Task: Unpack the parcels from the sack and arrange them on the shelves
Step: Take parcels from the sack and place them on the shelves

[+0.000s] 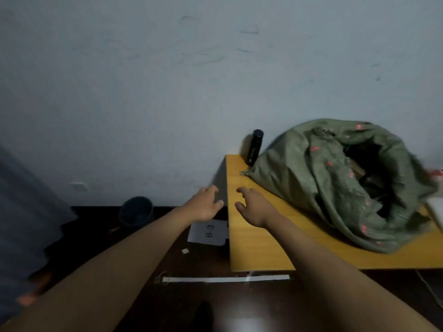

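I see my left hand (pixel 205 204) and right hand (pixel 254 207) spread, empty, left of the sack (pixel 335 183), whose dark mouth hides its contents

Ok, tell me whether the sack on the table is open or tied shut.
Open: the sack's mouth gapes wide, showing a dark inside.

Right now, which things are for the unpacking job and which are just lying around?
For the job: green sack, left hand, right hand, both empty.

Lying about: black bottle, dark bin, paper marked 6-3, white strip on the floor.
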